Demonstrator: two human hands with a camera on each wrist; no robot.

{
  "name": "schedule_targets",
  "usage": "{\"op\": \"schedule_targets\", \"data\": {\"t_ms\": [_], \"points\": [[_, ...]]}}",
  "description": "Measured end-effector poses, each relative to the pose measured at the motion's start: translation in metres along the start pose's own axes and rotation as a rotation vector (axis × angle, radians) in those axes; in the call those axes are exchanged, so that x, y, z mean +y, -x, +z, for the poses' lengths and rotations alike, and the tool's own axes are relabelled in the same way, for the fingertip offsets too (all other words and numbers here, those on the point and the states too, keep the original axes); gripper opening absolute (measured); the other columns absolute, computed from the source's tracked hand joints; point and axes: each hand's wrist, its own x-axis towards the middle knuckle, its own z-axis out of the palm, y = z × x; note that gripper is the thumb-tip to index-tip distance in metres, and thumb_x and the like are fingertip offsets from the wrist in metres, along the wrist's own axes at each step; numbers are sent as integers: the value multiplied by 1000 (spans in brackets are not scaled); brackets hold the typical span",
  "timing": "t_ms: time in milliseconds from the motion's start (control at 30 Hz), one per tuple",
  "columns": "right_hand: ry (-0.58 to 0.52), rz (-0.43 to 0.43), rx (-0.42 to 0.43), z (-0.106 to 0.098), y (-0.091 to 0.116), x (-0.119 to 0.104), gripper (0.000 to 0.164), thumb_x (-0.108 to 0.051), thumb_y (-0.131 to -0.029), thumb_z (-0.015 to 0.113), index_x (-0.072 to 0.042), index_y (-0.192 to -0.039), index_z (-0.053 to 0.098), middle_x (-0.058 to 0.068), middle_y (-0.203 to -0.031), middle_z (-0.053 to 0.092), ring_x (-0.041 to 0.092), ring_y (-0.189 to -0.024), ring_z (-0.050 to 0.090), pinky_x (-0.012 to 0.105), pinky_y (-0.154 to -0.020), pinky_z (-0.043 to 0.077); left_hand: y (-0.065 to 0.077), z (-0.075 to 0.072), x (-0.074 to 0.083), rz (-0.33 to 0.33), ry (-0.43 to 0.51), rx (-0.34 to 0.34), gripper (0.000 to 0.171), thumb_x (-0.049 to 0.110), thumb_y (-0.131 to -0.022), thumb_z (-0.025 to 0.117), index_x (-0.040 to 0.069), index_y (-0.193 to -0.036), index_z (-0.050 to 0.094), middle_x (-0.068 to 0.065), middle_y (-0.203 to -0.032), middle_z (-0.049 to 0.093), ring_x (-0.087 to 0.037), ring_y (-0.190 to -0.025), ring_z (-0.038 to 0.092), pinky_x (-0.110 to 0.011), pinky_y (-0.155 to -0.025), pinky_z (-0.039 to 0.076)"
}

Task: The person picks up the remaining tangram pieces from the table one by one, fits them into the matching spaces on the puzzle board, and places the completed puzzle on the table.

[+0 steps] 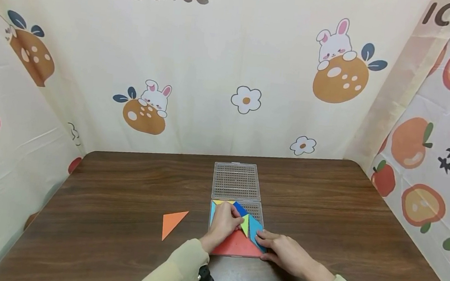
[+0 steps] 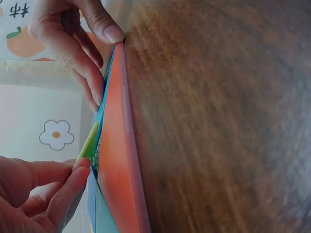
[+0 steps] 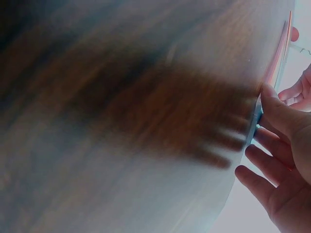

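A clear case lies unfolded on the table, its base (image 1: 256, 210) holding flat tangram pieces. My left hand (image 1: 221, 226) pinches a yellow-green triangle (image 2: 89, 141) between thumb and fingertips, tilted up over the middle of the base. Along the front lies a large red triangle (image 1: 236, 245). A light blue piece (image 1: 255, 229) is at the right, with a dark blue piece (image 1: 240, 209) behind. Part of a yellow piece (image 1: 222, 201) shows past my left hand. My right hand (image 1: 289, 253) touches the front right corner with its thumb, fingers extended along the light blue piece.
An orange triangle (image 1: 173, 223) lies alone on the brown wooden table (image 1: 127, 203), left of the case. The perforated lid (image 1: 237, 181) lies flat behind the base. Printed cloth (image 1: 216, 66) hangs along the table's back and sides.
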Motion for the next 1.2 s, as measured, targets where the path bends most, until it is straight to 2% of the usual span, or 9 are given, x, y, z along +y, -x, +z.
{"op": "schedule_targets", "data": {"t_ms": [233,367,567,633,800,900,1033,1200], "points": [[2,-4,7,1,0,0,40,-20,-80,65,-2,-115,59,13,-120,54,25,-108,51,38,-79,46,2,3,-1,-47,8,-14,10,-5,-72,68,-1,-64,62,-3,-49,56,-12,-42,56,-18,-40,43],[6,-10,9,1,0,0,39,-20,-80,65,-2,-115,59,13,-120,54,25,-108,51,38,-78,47,2,4,-2,-49,-34,-28,12,-4,-72,69,-1,-63,61,-4,-49,56,-14,-41,56,-19,-40,43],[7,-10,16,1,0,-1,39,-20,-80,66,-2,-114,59,13,-119,54,25,-107,52,38,-78,47,-2,6,0,-20,-155,-24,14,-1,-71,71,1,-60,62,0,-46,53,-7,-34,49,-17,-40,42],[5,-9,18,1,0,-1,39,-20,-80,66,-1,-114,59,13,-119,54,25,-108,52,38,-78,47,-4,5,1,-11,-215,-20,15,1,-70,73,2,-59,62,2,-46,52,-4,-37,47,-17,-41,41],[16,-32,42,1,1,-1,39,-19,-79,66,-1,-113,60,13,-118,55,25,-107,52,37,-78,47,-5,5,6,-4,-382,-9,22,8,-67,77,7,-55,58,3,-51,50,-7,-49,46,-20,-42,37],[31,-54,64,1,1,0,39,-19,-79,67,-1,-112,61,14,-117,56,26,-106,53,37,-77,47,-5,4,9,5,-465,-14,25,12,-67,77,10,-55,56,4,-51,48,-8,-49,45,-22,-42,36],[27,-45,59,2,1,0,39,-19,-79,67,-1,-113,60,14,-117,55,25,-106,53,37,-77,47,-5,4,11,14,-525,-24,26,14,-68,77,11,-54,55,5,-50,47,-7,-48,43,-22,-41,34],[15,-20,35,2,1,0,40,-20,-79,66,-1,-114,60,13,-119,54,24,-108,52,37,-79,46,-7,4,10,17,-541,-34,25,13,-69,76,11,-54,57,5,-50,48,-7,-48,44,-22,-42,35]]}}
